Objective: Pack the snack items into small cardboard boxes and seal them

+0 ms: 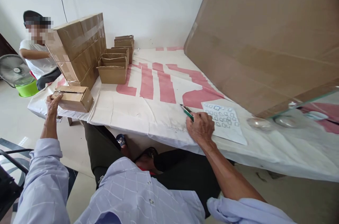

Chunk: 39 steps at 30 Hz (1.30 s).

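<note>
My left hand (53,104) grips the left end of a small cardboard box (76,99), its thumb on the top. The box lies at the table's front left edge, with a dark slit along its taped top. In my closed right hand (201,125) is a slim green pen-shaped tool (188,112), its dark pointed tip facing away from me. Whether it is a pen or a knife I cannot tell. Beside and partly under that hand lies a white paper sheet (225,119) with rows of small hand-drawn squares.
Taped cardboard boxes (79,43) are stacked at the left, near open-topped cartons (112,74). A large cardboard sheet (265,40) leans over the table's right side. A red-and-white cloth (148,109) covers the table. Another person (39,54) sits beyond the stack, near a fan (16,70).
</note>
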Available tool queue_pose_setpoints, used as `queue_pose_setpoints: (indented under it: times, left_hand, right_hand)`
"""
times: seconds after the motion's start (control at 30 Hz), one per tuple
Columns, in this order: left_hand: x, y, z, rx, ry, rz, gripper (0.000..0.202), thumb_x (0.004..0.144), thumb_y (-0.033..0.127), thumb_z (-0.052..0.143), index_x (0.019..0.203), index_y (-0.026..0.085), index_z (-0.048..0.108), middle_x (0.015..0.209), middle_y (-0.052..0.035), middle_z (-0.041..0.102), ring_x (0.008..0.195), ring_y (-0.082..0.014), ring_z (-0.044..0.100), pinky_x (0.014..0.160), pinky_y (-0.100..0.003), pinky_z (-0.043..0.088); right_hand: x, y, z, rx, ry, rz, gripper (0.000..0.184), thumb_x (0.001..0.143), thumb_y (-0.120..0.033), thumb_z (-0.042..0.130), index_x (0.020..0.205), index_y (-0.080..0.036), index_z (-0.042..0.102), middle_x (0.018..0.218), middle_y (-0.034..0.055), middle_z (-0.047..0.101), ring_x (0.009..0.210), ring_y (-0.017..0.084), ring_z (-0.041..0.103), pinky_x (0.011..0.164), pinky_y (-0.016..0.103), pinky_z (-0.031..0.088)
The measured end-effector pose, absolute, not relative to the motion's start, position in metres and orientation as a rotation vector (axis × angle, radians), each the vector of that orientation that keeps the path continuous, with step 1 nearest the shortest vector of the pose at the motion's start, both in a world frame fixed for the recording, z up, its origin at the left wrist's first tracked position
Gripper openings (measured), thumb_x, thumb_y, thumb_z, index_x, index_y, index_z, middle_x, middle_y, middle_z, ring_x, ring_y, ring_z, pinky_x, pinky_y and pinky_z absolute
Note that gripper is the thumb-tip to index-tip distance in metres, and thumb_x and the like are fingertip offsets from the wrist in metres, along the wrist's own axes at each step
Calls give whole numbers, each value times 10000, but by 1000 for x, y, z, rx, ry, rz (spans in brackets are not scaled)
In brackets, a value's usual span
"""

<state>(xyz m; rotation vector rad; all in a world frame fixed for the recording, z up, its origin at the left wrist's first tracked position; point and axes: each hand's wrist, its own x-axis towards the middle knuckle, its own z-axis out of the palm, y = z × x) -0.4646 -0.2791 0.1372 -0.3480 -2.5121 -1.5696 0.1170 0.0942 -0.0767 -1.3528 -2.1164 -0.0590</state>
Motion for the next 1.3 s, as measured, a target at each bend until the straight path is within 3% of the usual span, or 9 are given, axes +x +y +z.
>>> queue_pose_setpoints:
  times: [0.1, 0.2, 0.53, 0.63, 0.77, 0.87, 0.97, 1.1, 1.3]
  left_hand:
    - [-441, -270, 127, -452, -2529, -1587, 501, 789, 466, 835, 1125, 149, 641, 1045, -30, 649, 1159, -296, 658, 1031, -466, 544]
    - [-405, -257, 113, -593, -2540, -1625, 561, 717, 481, 865, 1143, 171, 673, 1069, -50, 699, 1109, -283, 676, 984, -418, 568]
    - [-296, -198, 85, -1343, -2531, -1699, 894, 722, 655, 859, 1487, 235, 667, 1162, -96, 708, 923, -272, 695, 761, -381, 598]
    - [-296, -179, 81, -1456, -2474, -1707, 858, 762, 638, 841, 1498, 240, 654, 1254, -119, 680, 1032, -296, 693, 814, -400, 613]
    - [-301, -163, 76, -1582, -2363, -1747, 751, 796, 643, 815, 1411, 237, 671, 1370, -136, 662, 1310, -370, 634, 981, -451, 612]
    - [-296, -160, 74, -1652, -2365, -1847, 784, 798, 634, 824, 1440, 236, 614, 1401, -122, 684, 1339, -371, 641, 1100, -492, 581]
    - [-286, -164, 74, -1683, -2408, -1885, 854, 792, 603, 844, 1498, 222, 552, 1411, -124, 690, 1322, -361, 665, 1136, -505, 573]
    - [-277, -172, 70, -1862, -2326, -1759, 954, 735, 553, 914, 1548, 235, 529, 1610, -167, 576, 1496, -408, 565, 1180, -526, 556]
    - [-272, -175, 51, -2099, -2321, -1760, 1346, 627, 539, 992, 1748, 281, 293, 1781, -256, 395, 1621, -504, 441, 1142, -631, 565]
  right_hand:
    - [117, 94, -76, -1353, -2129, -58, 273, 973, -262, 580, 1123, -146, 776, 1096, 184, 673, 1027, 336, 550, 850, 437, 421]
    - [116, 93, -73, -1359, -2128, -54, 274, 982, -260, 569, 1114, -143, 778, 1102, 190, 669, 1034, 338, 544, 865, 446, 419]
    - [104, 82, -53, -1191, -2039, 73, 300, 959, -231, 575, 1143, -160, 801, 1174, 214, 698, 1175, 383, 566, 1088, 587, 445]
    - [82, 66, -41, -1016, -2000, 303, 345, 1000, -342, 568, 1215, -181, 784, 1232, 207, 714, 1210, 380, 617, 1113, 597, 501]
    - [42, 34, -18, -733, -1943, 869, 532, 1051, -616, 584, 1369, -217, 735, 1351, 183, 719, 1173, 337, 714, 981, 508, 622]
    - [20, 10, 2, -586, -1912, 1132, 642, 1029, -748, 608, 1419, -250, 719, 1408, 157, 729, 1187, 310, 737, 990, 468, 630]
    - [11, -4, 17, -547, -1876, 1227, 707, 996, -796, 634, 1427, -242, 714, 1388, 150, 744, 1164, 297, 741, 960, 439, 636]
    - [17, -7, 26, -681, -1807, 1203, 729, 940, -811, 688, 1356, -215, 738, 1279, 143, 783, 1090, 290, 741, 920, 425, 635]
    - [32, 5, 25, -840, -1688, 1190, 688, 900, -775, 700, 1256, -193, 787, 1265, 163, 825, 1138, 342, 738, 975, 475, 621]
